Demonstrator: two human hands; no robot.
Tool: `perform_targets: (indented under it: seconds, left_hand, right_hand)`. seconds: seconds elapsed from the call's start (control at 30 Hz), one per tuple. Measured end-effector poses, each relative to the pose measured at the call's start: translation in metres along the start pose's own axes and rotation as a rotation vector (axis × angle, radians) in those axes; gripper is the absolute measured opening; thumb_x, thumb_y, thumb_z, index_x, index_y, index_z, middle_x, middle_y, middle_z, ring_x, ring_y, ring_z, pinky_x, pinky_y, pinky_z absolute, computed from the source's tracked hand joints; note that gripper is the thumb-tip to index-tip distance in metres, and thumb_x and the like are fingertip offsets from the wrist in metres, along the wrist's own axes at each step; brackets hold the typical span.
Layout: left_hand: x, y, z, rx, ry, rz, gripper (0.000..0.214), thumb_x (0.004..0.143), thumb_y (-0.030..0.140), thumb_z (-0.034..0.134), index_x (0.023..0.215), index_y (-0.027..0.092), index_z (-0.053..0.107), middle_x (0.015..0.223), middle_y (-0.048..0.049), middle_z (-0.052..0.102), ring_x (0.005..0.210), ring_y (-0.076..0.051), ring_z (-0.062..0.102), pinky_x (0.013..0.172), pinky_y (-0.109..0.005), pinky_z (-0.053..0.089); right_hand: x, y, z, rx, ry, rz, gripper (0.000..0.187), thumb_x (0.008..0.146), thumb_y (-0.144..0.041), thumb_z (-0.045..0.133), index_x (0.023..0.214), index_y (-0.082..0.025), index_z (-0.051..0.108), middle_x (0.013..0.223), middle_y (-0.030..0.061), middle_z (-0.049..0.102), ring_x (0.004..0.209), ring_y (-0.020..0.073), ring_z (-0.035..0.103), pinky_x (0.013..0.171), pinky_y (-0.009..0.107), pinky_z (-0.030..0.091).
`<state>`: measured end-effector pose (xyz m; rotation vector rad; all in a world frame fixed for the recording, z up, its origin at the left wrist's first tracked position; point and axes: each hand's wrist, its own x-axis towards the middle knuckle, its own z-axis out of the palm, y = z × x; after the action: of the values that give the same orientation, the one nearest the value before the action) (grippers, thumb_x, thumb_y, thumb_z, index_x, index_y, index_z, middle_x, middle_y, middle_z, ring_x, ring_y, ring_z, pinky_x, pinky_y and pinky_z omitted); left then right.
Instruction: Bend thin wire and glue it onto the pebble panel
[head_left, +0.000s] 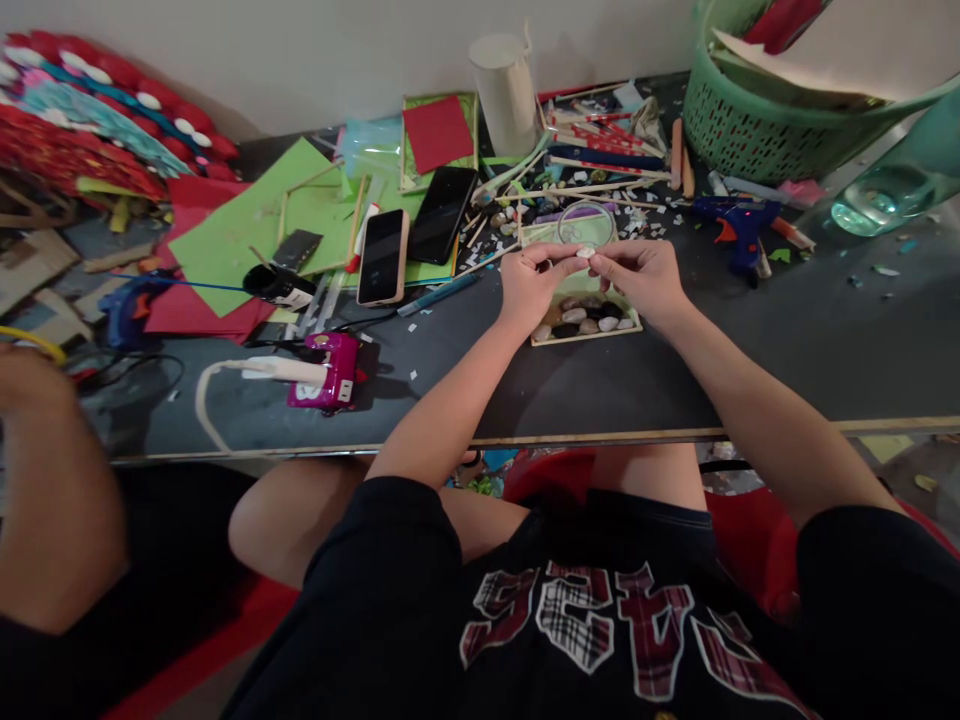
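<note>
Over a small wood-edged frame (588, 338), my left hand (531, 283) and my right hand (643, 280) meet fingertip to fingertip. Both are closed in a pinch on one small white piece (586, 253), perhaps a pebble; its exact kind is too small to make out. Several smooth pebbles (589, 327), brown, dark and pale, lie along the near side of the frame. Just beyond my fingers is a round clear ring (586, 207), which looks like a roll of tape. My hands hide part of the frame's middle.
Paper scraps and sticks (600, 160) litter the back. A blue glue gun (739, 225), green basket (757, 135) and water bottle (896, 180) stand right. Two phones (382, 257), green paper (232, 230) and a purple power adapter (330, 372) lie left. Another person's arm (52, 480) is far left.
</note>
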<state>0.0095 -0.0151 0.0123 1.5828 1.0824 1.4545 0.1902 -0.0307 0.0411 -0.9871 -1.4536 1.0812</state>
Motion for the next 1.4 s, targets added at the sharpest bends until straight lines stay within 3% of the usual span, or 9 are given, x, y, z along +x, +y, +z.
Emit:
perform_targets:
  seconds: [0.2, 0.33, 0.47, 0.63, 1.1, 1.23, 1.4]
  left_hand:
    - [-0.001, 0.000, 0.000, 0.108, -0.039, 0.049, 0.023, 0.085, 0.048, 0.084, 0.096, 0.028, 0.085, 0.094, -0.0020, 0.084, 0.082, -0.016, 0.074, 0.071, -0.028, 0.054]
    - [-0.002, 0.003, -0.001, 0.197, -0.027, 0.109, 0.030, 0.090, 0.056, 0.077, 0.099, 0.028, 0.084, 0.093, -0.0033, 0.084, 0.077, -0.015, 0.071, 0.071, -0.029, 0.055]
    - [-0.003, 0.006, -0.003, 0.310, -0.041, 0.212, 0.041, 0.094, 0.065, 0.065, 0.099, 0.029, 0.083, 0.097, -0.0059, 0.083, 0.091, -0.021, 0.075, 0.088, -0.038, 0.059]
    - [-0.002, 0.002, -0.009, 0.468, -0.063, 0.368, 0.045, 0.101, 0.063, 0.055, 0.108, 0.028, 0.081, 0.105, -0.0074, 0.083, 0.104, -0.025, 0.076, 0.101, -0.044, 0.056]
    - [0.008, 0.000, -0.022, 0.545, -0.184, 0.431, 0.048, 0.096, 0.070, 0.056, 0.099, 0.026, 0.075, 0.103, -0.0084, 0.079, 0.108, -0.027, 0.072, 0.103, -0.043, 0.054]
    - [0.008, 0.002, -0.020, 0.514, -0.146, 0.407, 0.051, 0.094, 0.073, 0.057, 0.093, 0.026, 0.074, 0.095, -0.0070, 0.077, 0.103, -0.026, 0.071, 0.101, -0.043, 0.054]
    - [0.006, 0.009, -0.013, 0.384, -0.068, 0.292, 0.051, 0.089, 0.076, 0.063, 0.086, 0.026, 0.075, 0.087, -0.0063, 0.076, 0.095, -0.023, 0.070, 0.094, -0.039, 0.055]
  right_hand:
    - [-0.001, -0.006, 0.002, 0.055, 0.035, 0.091, 0.054, 0.062, -0.071, 0.090, 0.070, -0.020, 0.076, 0.064, -0.0005, 0.067, 0.049, 0.0062, 0.053, 0.041, 0.021, 0.037]
    - [0.000, -0.005, 0.002, 0.041, 0.054, 0.105, 0.055, 0.062, -0.073, 0.089, 0.067, -0.020, 0.074, 0.063, -0.0004, 0.068, 0.048, 0.0065, 0.053, 0.039, 0.021, 0.033]
    - [0.000, -0.005, 0.002, 0.025, 0.063, 0.119, 0.051, 0.065, -0.068, 0.090, 0.066, -0.020, 0.074, 0.063, -0.0002, 0.068, 0.048, 0.0067, 0.053, 0.038, 0.021, 0.032]
    - [-0.001, -0.007, 0.004, 0.072, 0.070, 0.179, 0.048, 0.064, -0.061, 0.094, 0.066, -0.017, 0.074, 0.062, 0.0001, 0.067, 0.046, 0.0065, 0.055, 0.035, 0.019, 0.030]
    - [-0.001, -0.004, 0.005, 0.094, 0.031, 0.229, 0.051, 0.058, -0.063, 0.095, 0.065, -0.017, 0.073, 0.064, 0.0008, 0.068, 0.047, 0.0071, 0.056, 0.034, 0.018, 0.030]
    - [-0.002, -0.002, 0.005, 0.001, 0.036, 0.150, 0.052, 0.065, -0.069, 0.088, 0.069, -0.018, 0.075, 0.064, 0.0014, 0.067, 0.048, 0.0082, 0.055, 0.038, 0.021, 0.034]
    - [-0.006, -0.004, -0.003, -0.399, 0.188, -0.193, 0.046, 0.085, -0.069, 0.074, 0.094, -0.024, 0.082, 0.082, 0.0056, 0.075, 0.068, 0.0167, 0.066, 0.063, 0.031, 0.054]
